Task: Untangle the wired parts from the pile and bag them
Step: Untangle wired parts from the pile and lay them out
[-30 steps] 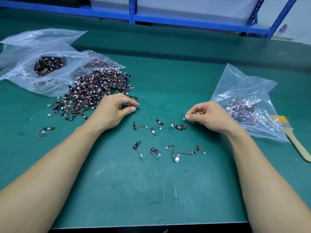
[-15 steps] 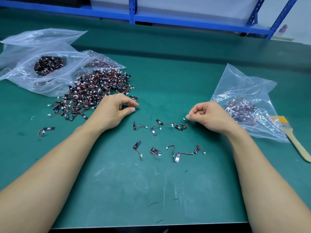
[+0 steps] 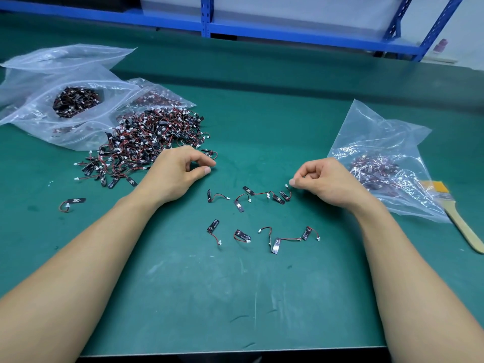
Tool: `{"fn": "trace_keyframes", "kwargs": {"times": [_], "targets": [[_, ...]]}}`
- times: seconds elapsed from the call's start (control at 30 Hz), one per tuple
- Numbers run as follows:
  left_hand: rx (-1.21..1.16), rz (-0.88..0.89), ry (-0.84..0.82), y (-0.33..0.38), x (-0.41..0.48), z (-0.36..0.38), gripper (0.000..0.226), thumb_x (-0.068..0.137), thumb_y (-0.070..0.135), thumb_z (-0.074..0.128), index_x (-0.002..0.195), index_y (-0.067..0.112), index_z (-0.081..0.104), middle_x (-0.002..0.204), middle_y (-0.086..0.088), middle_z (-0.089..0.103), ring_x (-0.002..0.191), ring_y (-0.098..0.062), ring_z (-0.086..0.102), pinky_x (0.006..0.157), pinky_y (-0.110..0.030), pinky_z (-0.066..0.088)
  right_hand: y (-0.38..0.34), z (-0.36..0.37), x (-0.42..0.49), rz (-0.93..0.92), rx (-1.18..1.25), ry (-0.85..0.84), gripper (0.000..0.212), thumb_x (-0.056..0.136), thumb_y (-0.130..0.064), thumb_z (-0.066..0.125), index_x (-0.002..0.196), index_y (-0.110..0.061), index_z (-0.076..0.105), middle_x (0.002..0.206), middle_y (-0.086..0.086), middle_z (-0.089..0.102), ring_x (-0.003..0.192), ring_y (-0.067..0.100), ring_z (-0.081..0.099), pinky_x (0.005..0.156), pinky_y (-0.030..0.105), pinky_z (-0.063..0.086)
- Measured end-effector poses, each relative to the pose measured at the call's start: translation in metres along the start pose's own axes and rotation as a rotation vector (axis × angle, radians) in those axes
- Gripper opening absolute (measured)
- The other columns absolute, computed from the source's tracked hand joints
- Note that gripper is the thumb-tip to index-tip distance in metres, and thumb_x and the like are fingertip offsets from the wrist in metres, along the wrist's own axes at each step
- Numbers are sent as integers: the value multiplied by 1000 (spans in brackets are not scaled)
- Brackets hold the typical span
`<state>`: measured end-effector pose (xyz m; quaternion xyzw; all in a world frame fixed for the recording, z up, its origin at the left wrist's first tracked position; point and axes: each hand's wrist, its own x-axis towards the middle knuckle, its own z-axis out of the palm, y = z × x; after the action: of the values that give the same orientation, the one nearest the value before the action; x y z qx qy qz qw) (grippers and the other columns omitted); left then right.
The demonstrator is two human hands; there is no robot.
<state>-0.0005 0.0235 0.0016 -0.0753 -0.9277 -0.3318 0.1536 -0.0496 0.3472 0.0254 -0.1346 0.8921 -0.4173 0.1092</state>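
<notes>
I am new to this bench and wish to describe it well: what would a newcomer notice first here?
The tangled pile of wired parts, left of centre on the green table, in front of clear bags, strikes first. Then the two hands: the left hand rests at the pile's edge, the right hand lies curled near the right bag, with separated parts spread between the forearms.

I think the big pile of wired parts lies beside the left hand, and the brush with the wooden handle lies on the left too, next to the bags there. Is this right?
Not quite. In the head view the brush lies on the right, next to the bag by the right hand. The pile does lie beside the left hand.
</notes>
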Motion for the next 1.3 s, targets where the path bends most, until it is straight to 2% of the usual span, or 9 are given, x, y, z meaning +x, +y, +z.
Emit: {"fn": "trace_keyframes", "kwargs": {"times": [0.23, 0.37, 0.57, 0.77, 0.93, 1.1, 1.2, 1.3], "targets": [[-3, -3, 6, 1, -1, 0, 15, 89, 17, 74, 99, 26, 78, 68, 29, 55, 60, -4, 44, 61, -9, 35, 1, 1, 1, 0, 10, 0, 23, 84, -25, 78, 71, -11, 67, 58, 7, 39, 54, 17, 26, 51, 26, 24], [-6, -6, 4, 2, -1, 0, 15, 89, 17, 74, 100, 26, 78, 69, 19, 53, 59, -5, 43, 60, -10, 35, 2, 1, 1, -4, 18, 0, 23, 84, -25, 78, 70, -11, 67, 58, 6, 39, 54, 17, 27, 51, 27, 24], [-6, -13, 0, 2, -1, -1, 15, 89, 18, 73, 101, 26, 78, 72, 16, 54, 58, -10, 40, 59, -12, 34, 3, 1, 2, 3, 12, 8, 23, 85, -25, 78, 73, -9, 67, 49, -4, 36, 51, 16, 27, 51, 28, 24], [-9, -11, -1, 2, -1, -1, 14, 90, 18, 73, 101, 26, 78, 68, 21, 54, 58, -8, 40, 59, -12, 33, 3, 1, 2, 5, 4, 12, 23, 84, -25, 78, 73, -9, 67, 51, -3, 37, 50, 14, 27, 50, 26, 24], [-6, -12, -4, 3, -1, 0, 14, 90, 19, 73, 101, 26, 78, 71, 18, 53, 58, -9, 40, 59, -12, 33, 2, 1, 1, 3, 20, 10, 23, 84, -25, 78, 72, -9, 67, 51, -2, 37, 52, 16, 26, 51, 27, 23], [2, -1, -15, 2, -1, -1, 14, 91, 19, 72, 102, 25, 77, 73, 36, 54, 59, -5, 41, 59, -11, 33, 1, 1, 1, 6, 10, 4, 23, 85, -25, 78, 71, -10, 67, 50, -3, 36, 51, 15, 26, 50, 26, 24], [-6, -9, -7, 2, -1, -1, 14, 90, 19, 72, 101, 26, 78, 70, 22, 55, 59, -7, 41, 59, -12, 33, 1, 1, 0, 9, 13, 5, 23, 85, -25, 78, 71, -10, 67, 49, -5, 36, 51, 15, 26, 51, 27, 23], [-9, -15, -8, 2, -1, -1, 14, 90, 19, 72, 101, 26, 78, 73, 18, 56, 59, -8, 41, 59, -12, 33, 0, 1, 0, 9, 18, 4, 23, 85, -24, 79, 72, -9, 67, 49, -4, 36, 52, 16, 26, 52, 28, 24]]}}
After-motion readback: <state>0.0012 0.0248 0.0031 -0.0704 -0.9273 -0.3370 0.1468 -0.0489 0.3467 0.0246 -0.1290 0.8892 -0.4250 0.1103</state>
